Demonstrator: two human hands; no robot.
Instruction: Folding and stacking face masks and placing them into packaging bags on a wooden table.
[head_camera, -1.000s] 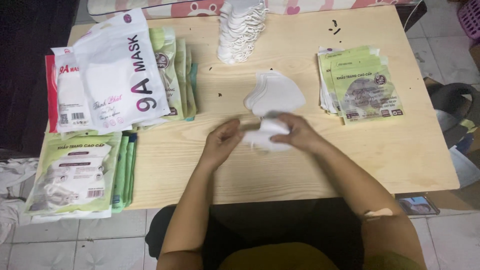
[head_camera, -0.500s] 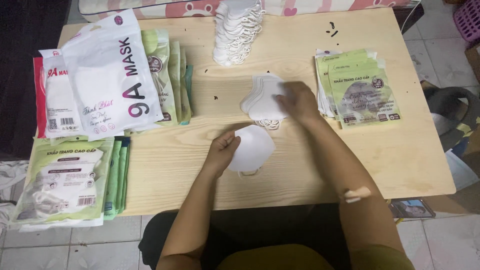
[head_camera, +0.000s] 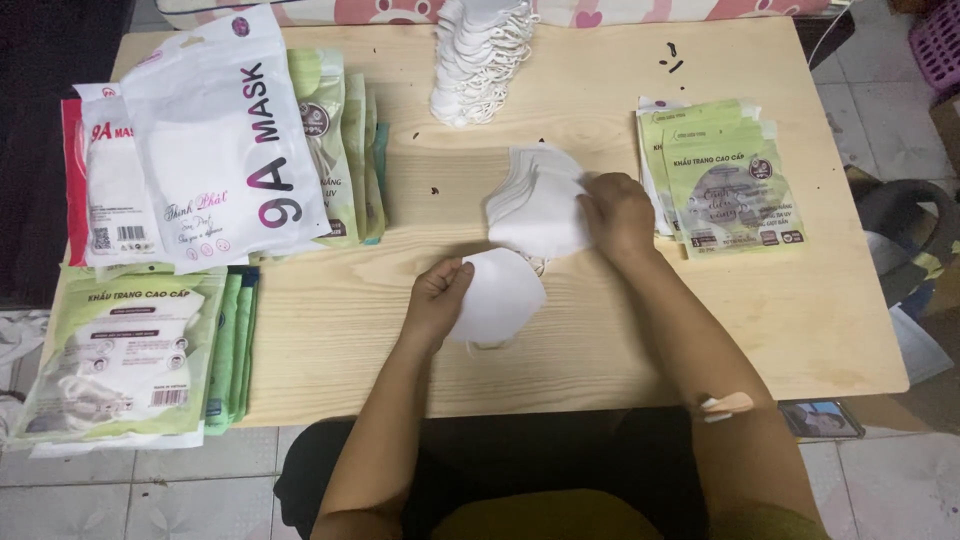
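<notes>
Head view is showing, at the far left of the bench (head_camera: 330, 370), filled mask packets (head_camera: 110, 375) lying finished. Left hand (head_camera: 438, 298) is closing its grip on a single white mask (head_camera: 497, 297), resting flat near the middle. Right hand (head_camera: 620, 213) is pinching the small mask pile (head_camera: 535, 205) just beside it. Empty green pouches (head_camera: 725, 180) and a tall mask stack (head_camera: 478, 55) are waiting, so much packing seems left. Fingertips are partly hidden behind masks.

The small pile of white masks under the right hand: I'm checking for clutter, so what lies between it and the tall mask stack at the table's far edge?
In the head view, only bare wood table with a few dark specks separates the small pile from the tall stack.
</notes>
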